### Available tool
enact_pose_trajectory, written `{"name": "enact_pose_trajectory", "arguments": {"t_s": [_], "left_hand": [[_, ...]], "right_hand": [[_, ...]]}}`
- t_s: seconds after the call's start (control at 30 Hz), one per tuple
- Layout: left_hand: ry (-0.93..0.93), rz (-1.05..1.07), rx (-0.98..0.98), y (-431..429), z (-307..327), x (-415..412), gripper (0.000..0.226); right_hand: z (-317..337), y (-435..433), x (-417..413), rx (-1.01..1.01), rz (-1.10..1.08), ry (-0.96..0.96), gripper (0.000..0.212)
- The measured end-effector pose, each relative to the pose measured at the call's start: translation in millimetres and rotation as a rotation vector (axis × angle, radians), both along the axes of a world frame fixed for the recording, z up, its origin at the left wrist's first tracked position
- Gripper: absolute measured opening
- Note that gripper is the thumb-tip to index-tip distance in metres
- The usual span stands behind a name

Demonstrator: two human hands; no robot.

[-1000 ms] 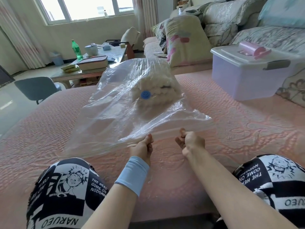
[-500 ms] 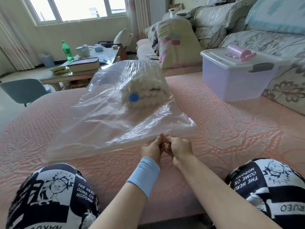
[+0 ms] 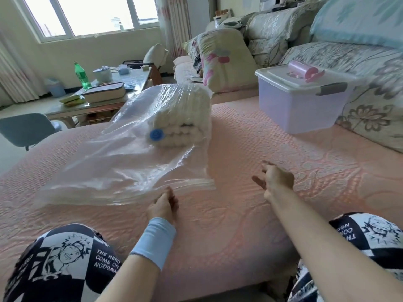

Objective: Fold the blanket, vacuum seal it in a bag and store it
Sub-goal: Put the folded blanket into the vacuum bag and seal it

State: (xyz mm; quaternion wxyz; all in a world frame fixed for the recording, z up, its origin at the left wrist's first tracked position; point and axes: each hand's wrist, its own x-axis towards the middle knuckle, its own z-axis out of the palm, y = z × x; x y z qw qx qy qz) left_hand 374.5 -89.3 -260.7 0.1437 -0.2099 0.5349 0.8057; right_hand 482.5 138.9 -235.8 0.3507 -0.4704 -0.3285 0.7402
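Most of the frame is filled by a pink quilted cover (image 3: pixel 272 153), spread from the lower left to the right edge. A clear bag (image 3: pixel 113 166) is laid across it left of centre, its mouth turned toward the bottom of the frame. It is still puffed with air, and its seal strip is seen along the near edge. At the upper right, a lidded box (image 3: pixel 301 110) is set on the cover, well apart from the bag. The folded white blanket (image 3: pixel 187 114) is held inside the bag, pushed to its far end just above the middle of the frame.

The left hand (image 3: pixel 162 205), with a blue wristband (image 3: pixel 153 240) behind it, is placed at the seal strip in the lower centre. Its fingers are curled and touch the strip, but blur hides whether it is actually pinched. The right hand (image 3: pixel 275 178) is held above the cover to the right of the bag's near corner, apart from it — fingers spread and loose, with nothing in them. A pink roll (image 3: pixel 305 71) is seen on the box lid. A blue valve (image 3: pixel 156 134) is seen on the bag's upper sheet, against the blanket's near face.
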Motion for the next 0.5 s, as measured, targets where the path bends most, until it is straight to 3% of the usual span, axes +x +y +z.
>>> {"name": "enact_pose_trajectory", "arguments": {"t_s": [0.13,0.27,0.4,0.5], "left_hand": [[0.059,-0.179,0.066,16.1,13.7,22.2,0.011],[0.028,-0.221,0.093,33.6,20.1,35.4,0.013],[0.024,-0.322,-0.002,39.5,18.7,46.6,0.014],[-0.075,-0.629,-0.09,34.0,24.4,57.0,0.024]], "right_hand": [[-3.1,-18.4,-2.0,0.084,0.316,-0.071,0.007],[-7.8,-26.1,-6.6,0.065,0.565,-0.058,0.006],[-6.3,-17.3,-9.3,0.088,0.54,-0.024,0.004],[-12.1,-8.2,-3.5,0.34,0.526,-0.211,0.009]]}}
